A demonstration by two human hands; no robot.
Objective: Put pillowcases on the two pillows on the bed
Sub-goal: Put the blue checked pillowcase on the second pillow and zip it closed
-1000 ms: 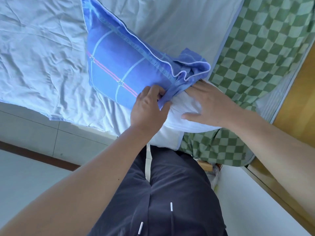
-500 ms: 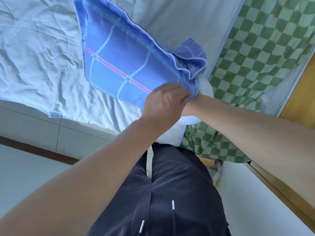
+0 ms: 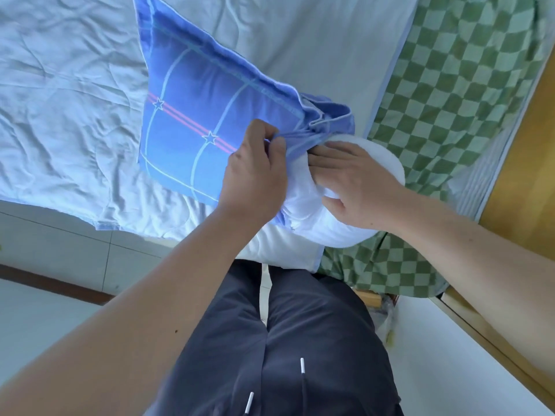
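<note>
On the bed, left hand (image 3: 255, 172) pinches pillowcase (image 3: 198, 115); right hand (image 3: 357, 187) flat, presses pillow (image 3: 312, 217).

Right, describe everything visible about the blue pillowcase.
The blue pillowcase looks like woven cotton, with pale grid lines, a red double stripe, small stars and a flat border. It lies tilted on the light quilt, partly drawn over the white pillow, its open end bunched. The left hand pinches that edge; the right hand presses the bare pillow end.
</note>
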